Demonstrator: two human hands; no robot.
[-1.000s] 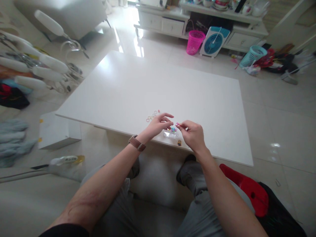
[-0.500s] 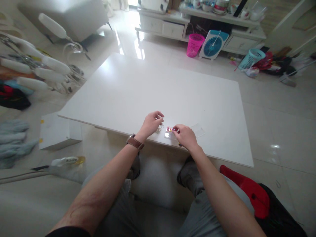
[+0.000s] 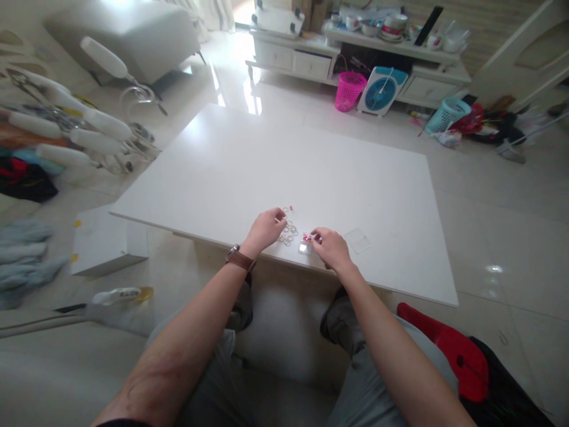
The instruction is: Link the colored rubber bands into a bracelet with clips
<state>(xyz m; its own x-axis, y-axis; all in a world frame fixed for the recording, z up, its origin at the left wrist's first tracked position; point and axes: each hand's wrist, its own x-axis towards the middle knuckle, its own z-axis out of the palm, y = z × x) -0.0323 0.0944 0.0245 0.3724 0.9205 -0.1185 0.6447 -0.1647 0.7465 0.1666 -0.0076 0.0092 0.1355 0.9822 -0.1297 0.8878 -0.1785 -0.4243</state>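
A small clear box sits near the table's front edge, with tiny red and pink pieces in its far part. My right hand is at its right side, thumb and fingertips drawn together over the pieces; whatever they pinch is too small to name. Left of the box lie several thin rings, some coloured. Over these rings is my left hand, its fingers curled together, their contents unclear. A tiny red piece lies beyond the left fingertips. The clear flat lid rests right of my right hand.
The white table extends forward and to both sides. A white box stands on the floor at left, and a red and black item is at lower right. Across the room are a pink basket and a blue-white fan.
My left hand has drawn slightly back and left, its fingers curling, and more rings and the red piece show. My right hand stays at the box. The camera view has shifted a little.
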